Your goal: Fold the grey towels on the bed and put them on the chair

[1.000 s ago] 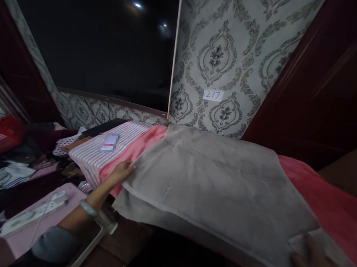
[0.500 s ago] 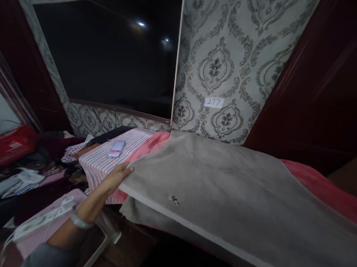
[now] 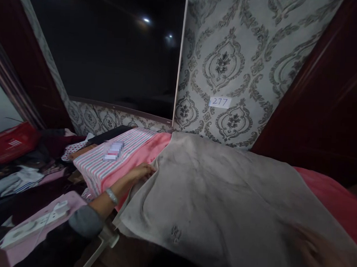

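Observation:
A large grey towel [image 3: 211, 183] with a small dark emblem is spread over a long padded surface, its near edge hanging down. At the towel's left edge, the fingers of my left hand [image 3: 143, 171] are closed on a fold, lifting it a little. My right hand [image 3: 324, 252] is low over the towel's right part, smeared by motion and in shadow, so its fingers cannot be made out. Under the towel, pink cloth [image 3: 132, 147] with a striped end shows on the left, and red-pink cloth [image 3: 333, 193] shows on the right.
A blurred-out phone-like object [image 3: 114, 151] lies on the striped cloth. Left of me are a white power strip [image 3: 36, 225] on a pink surface, heaped clothes [image 3: 23, 181] and a red bag [image 3: 13, 141]. A television [image 3: 111, 50] and a "277" label [image 3: 220, 102] are on the wall.
My left hand has moved right and inward from the towel's left corner, drawing the edge into folds. The towel's near edge now droops lower. My right hand has come into view.

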{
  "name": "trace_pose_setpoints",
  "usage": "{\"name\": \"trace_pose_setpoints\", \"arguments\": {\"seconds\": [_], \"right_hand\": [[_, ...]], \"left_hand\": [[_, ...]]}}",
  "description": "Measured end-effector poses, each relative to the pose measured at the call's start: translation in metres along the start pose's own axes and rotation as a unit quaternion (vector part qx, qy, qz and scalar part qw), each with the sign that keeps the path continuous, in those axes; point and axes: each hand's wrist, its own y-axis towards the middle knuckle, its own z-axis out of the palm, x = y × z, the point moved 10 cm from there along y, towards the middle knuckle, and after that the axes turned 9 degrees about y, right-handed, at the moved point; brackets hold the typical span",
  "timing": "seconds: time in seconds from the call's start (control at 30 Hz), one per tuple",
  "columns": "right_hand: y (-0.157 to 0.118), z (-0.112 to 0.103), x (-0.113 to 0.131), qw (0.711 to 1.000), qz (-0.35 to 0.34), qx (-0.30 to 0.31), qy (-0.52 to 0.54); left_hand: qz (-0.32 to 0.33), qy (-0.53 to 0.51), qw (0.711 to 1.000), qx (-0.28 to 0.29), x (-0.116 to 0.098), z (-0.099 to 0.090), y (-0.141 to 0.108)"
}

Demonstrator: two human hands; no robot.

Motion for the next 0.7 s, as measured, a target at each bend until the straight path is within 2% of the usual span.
{"name": "trace_pose_setpoints", "arguments": {"seconds": [0.13,0.27,0.37,0.43,0.5,0.57,0.63,0.7], "right_hand": [[0.035,0.061,0.005,0.994,0.014,0.058,0.087],[0.061,0.1,0.023,0.994,-0.012,0.07,0.08],[0.079,0.133,0.066,0.99,-0.061,0.092,0.089],[0.096,0.16,0.11,0.98,-0.094,0.122,0.129],[0.118,0.19,0.16,0.963,-0.114,0.158,0.187],[0.141,0.221,0.208,0.942,-0.115,0.208,0.235],[0.159,0.254,0.248,0.924,-0.111,0.263,0.256],[0.164,0.286,0.278,0.918,-0.129,0.312,0.207]], "left_hand": [[-0.036,0.011,0.998,-0.048,-0.005,-0.002,0.051],[-0.036,0.05,0.99,-0.125,-0.009,-0.014,0.08],[-0.015,0.07,0.983,-0.17,-0.024,-0.017,0.085],[0.042,0.071,0.98,-0.183,-0.05,-0.011,0.083],[0.157,0.092,0.974,-0.137,-0.088,0.018,0.078],[0.298,0.148,0.943,-0.023,-0.124,0.075,0.067],[0.401,0.22,0.884,0.1,-0.138,0.142,0.052],[0.451,0.288,0.821,0.201,-0.13,0.201,0.042]]}}
